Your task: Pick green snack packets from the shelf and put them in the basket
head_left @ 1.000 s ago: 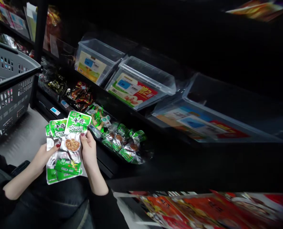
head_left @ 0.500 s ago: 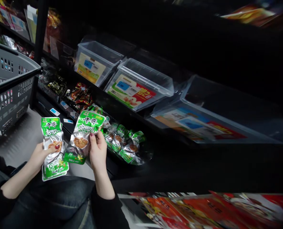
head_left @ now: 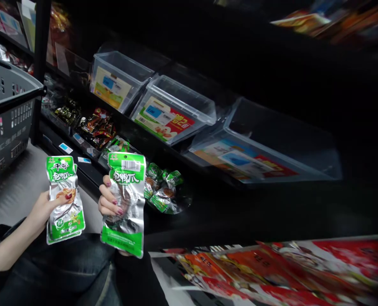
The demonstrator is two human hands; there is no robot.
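Pinched in my left hand (head_left: 45,209) is a small stack of green-and-silver snack packets (head_left: 66,221), front side up, with a picture of food under my thumb. My right hand (head_left: 109,199) is wrapped round another green-and-silver snack packet (head_left: 131,212). Its back faces me, with a barcode near the top and a clear window showing brown contents. My right fingers cross the packet's left side; the thumb is hidden behind it. Beyond that packet, more of the same green packets (head_left: 166,191) lie in a clear bin on the low shelf.
A grey shopping basket (head_left: 8,123) stands at the left. Clear plastic bins (head_left: 182,108) with price labels line the shelf ahead. Dark and red wrapped snacks (head_left: 98,127) lie in the lower row. Red and orange bags (head_left: 255,272) fill the lower right, and a dark shelf post (head_left: 40,55) rises at the left.
My right hand has turned its packet from front to back, so the barcode side now faces me. My left hand keeps its stack. The view has shifted slightly right.
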